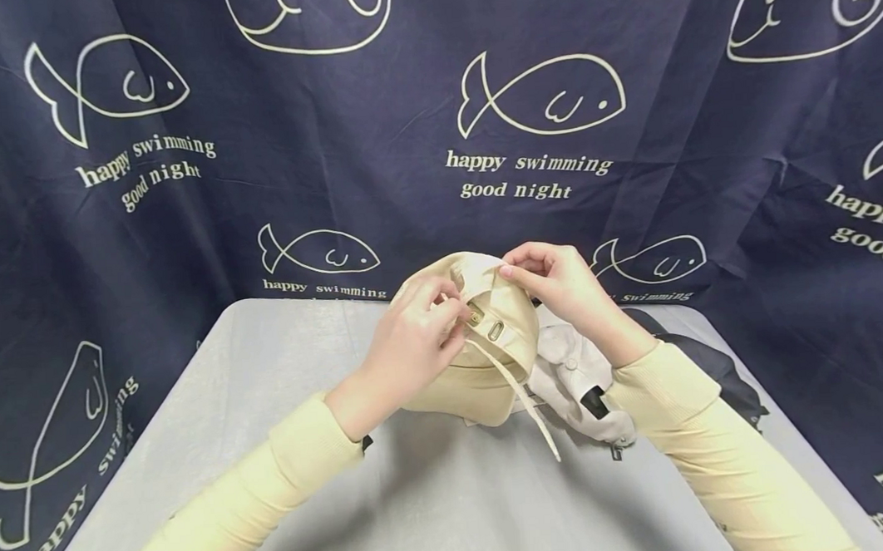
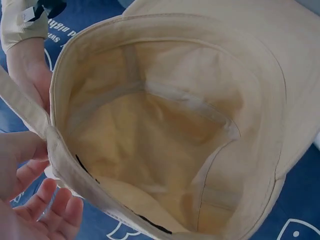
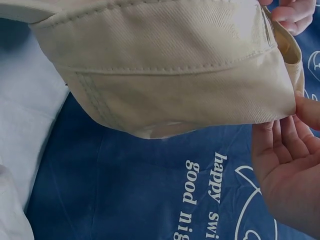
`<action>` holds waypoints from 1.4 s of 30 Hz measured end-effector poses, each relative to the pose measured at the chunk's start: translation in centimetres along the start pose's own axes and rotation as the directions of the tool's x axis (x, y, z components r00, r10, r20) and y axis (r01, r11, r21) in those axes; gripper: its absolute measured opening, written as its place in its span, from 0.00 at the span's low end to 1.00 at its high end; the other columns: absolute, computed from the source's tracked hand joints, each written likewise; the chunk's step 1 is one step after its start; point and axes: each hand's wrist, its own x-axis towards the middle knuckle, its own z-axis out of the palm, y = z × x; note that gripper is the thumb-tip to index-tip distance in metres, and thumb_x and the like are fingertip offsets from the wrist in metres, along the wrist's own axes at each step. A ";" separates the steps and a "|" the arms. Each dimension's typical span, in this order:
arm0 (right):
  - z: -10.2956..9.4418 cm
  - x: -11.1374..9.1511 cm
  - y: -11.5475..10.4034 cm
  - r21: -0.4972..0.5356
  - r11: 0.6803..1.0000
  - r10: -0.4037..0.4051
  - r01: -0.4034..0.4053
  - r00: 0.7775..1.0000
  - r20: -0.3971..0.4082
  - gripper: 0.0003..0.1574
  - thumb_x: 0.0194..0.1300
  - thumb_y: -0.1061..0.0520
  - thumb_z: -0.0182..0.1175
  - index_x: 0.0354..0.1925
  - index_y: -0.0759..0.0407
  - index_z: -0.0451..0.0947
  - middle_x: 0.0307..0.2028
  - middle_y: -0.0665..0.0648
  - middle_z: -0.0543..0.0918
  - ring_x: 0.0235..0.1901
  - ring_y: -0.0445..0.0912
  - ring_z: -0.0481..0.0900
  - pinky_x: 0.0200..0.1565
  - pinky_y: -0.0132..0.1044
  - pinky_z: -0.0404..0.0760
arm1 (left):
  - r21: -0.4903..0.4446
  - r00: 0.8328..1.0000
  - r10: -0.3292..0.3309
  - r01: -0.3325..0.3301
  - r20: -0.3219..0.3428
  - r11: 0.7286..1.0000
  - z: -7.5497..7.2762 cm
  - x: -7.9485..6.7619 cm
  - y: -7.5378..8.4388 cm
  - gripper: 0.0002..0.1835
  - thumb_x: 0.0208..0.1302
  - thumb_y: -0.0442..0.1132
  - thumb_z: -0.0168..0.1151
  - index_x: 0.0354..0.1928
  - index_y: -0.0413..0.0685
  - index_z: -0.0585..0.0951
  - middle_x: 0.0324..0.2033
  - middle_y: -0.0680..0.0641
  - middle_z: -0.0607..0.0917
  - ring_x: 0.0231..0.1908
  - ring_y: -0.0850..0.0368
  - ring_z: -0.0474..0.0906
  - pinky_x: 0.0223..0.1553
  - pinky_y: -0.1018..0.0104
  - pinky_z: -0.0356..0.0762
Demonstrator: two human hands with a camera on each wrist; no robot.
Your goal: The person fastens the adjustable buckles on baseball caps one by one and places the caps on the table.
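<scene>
A cream baseball cap (image 1: 468,390) is held up over the table, its back with the buckle turned toward the head camera. My left hand (image 1: 417,331) pinches the cap's back edge beside the metal buckle, thumb and index finger at the band in the left wrist view. From there a loose strap (image 1: 518,392) hangs down past the brim. My right hand (image 1: 562,282) grips the fabric at the other side of the back opening, thumb on top. The cap's inside (image 2: 165,120) with its seams faces the left wrist camera.
On the grey table (image 1: 289,375), a pale grey cap-like cloth item (image 1: 566,369) lies under my right forearm. A black cloth item (image 1: 709,370) lies at the table's right side. A dark blue curtain (image 1: 375,146) with fish prints hangs right behind the table.
</scene>
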 end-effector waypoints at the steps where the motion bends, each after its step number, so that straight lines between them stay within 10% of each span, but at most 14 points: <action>1: 0.0 0.0 0.0 0.002 1.000 0.002 -0.002 1.000 0.005 0.11 0.62 0.54 0.63 0.38 0.61 0.81 0.24 0.50 0.83 0.21 0.38 0.76 0.24 0.35 0.80 | 0.007 1.000 0.006 -0.006 -0.003 1.000 0.0 0.0 0.0 0.07 0.45 0.28 0.64 0.28 0.47 0.82 0.37 0.47 0.77 0.41 0.49 0.74 0.49 0.60 0.72; 20: 0.2 0.2 0.0 0.068 0.996 0.059 -0.064 0.995 0.077 0.12 0.63 0.56 0.61 0.40 0.63 0.79 0.20 0.44 0.80 0.20 0.37 0.75 0.25 0.32 0.78 | 0.073 0.997 0.056 -0.060 0.056 0.996 0.0 0.1 0.1 0.20 0.41 0.30 0.69 0.42 0.50 0.83 0.40 0.49 0.78 0.38 0.55 0.75 0.46 0.64 0.73; 42: 0.1 -0.4 0.0 0.054 0.997 0.056 -0.062 0.993 0.106 0.13 0.62 0.53 0.63 0.41 0.62 0.80 0.29 0.48 0.84 0.29 0.36 0.80 0.33 0.30 0.79 | -0.013 0.986 0.071 -0.070 0.151 0.997 -0.4 1.2 0.7 0.12 0.44 0.35 0.69 0.32 0.49 0.78 0.31 0.52 0.76 0.36 0.57 0.71 0.37 0.70 0.71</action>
